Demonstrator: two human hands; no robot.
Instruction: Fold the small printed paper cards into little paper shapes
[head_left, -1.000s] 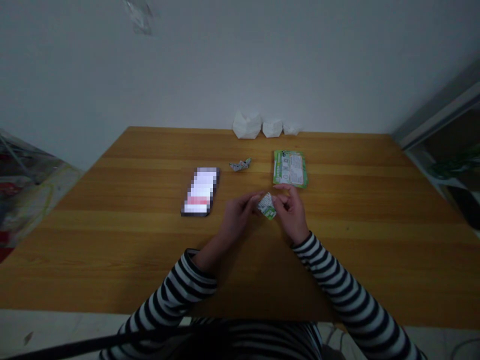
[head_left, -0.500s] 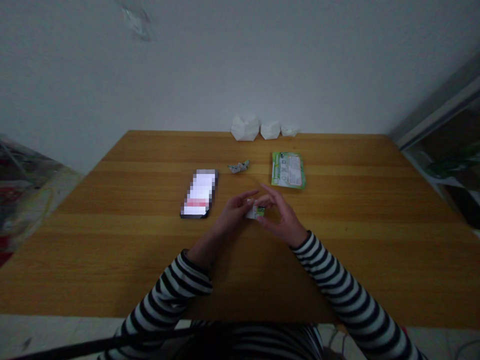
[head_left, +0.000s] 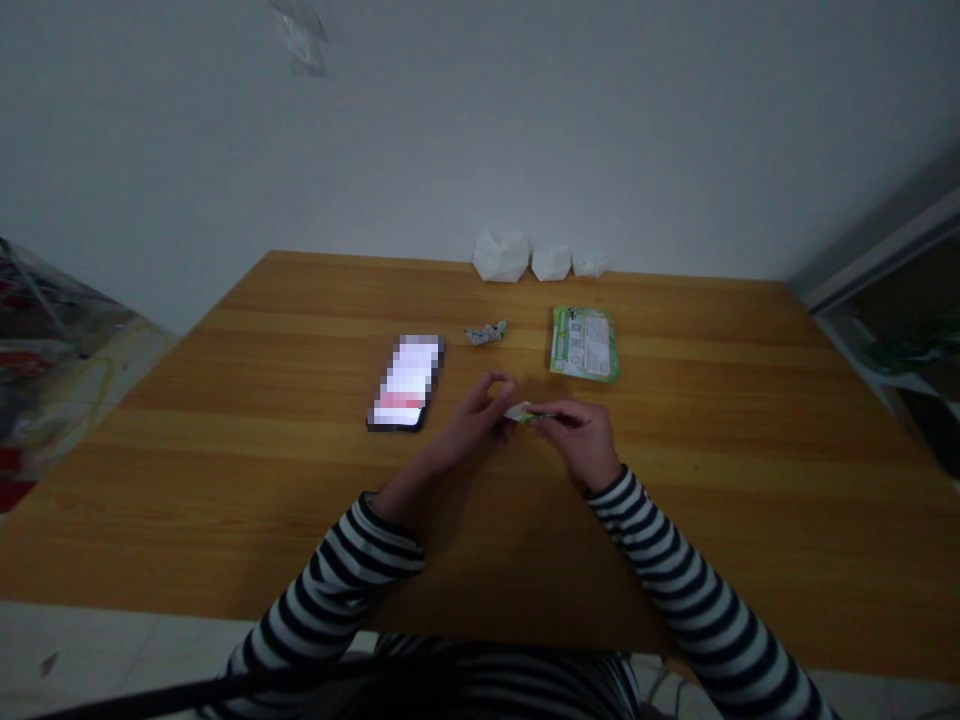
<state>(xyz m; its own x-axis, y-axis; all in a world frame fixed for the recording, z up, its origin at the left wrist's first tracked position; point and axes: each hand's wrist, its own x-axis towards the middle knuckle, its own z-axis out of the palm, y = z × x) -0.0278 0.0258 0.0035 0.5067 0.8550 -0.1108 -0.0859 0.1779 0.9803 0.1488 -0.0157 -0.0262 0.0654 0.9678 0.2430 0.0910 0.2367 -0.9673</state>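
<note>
Between my two hands, above the middle of the wooden table (head_left: 300, 470), is a small white and green piece of paper or wrapper (head_left: 519, 412). My left hand (head_left: 480, 415) pinches its left end with thumb and fingers. My right hand (head_left: 583, 435) has its fingers pressed together on the right end. Beyond my hands lies a small folded grey patterned piece (head_left: 486, 333). A green and white packet (head_left: 585, 344) lies flat to the right of it.
A phone (head_left: 406, 383) with a lit, pixelated screen lies left of my hands. Three white folded paper pieces (head_left: 501, 257) stand in a row at the back edge, against the wall. Shelving is at the far right.
My right hand's fingers have closed together on the small piece, which is now tilted and looks thinner. The whole view has shifted slightly.
</note>
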